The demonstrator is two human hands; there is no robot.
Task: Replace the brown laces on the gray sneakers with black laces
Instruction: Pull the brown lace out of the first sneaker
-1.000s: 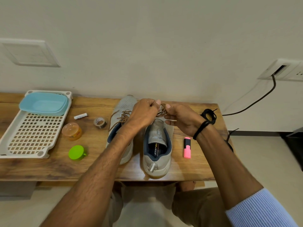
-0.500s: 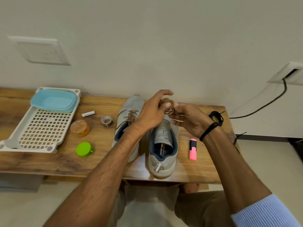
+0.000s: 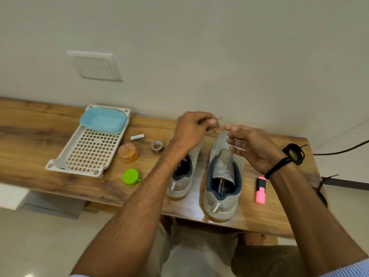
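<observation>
Centrally, above the toe ends of the left gray fabric sneaker (image 3: 179, 184), half hidden under the forearm, and the right gray fabric sneaker (image 3: 221, 168), tongue exposed: left hand (image 3: 189, 130), fingers curled with thumb against fingertips, too blurred to tell whether pinching a lace. Just right of it, right hand (image 3: 251, 150), fingers loosely spread, holding nothing. Further right on the brown wooden table (image 3: 40, 124), behind that wrist, coiled black laces (image 3: 293, 153); pink highlighter pen (image 3: 260, 189) beside the right sneaker.

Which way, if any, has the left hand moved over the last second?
Yes: the left hand shifted left, off the toe of the unlaced sneaker, over the other sneaker.
</observation>
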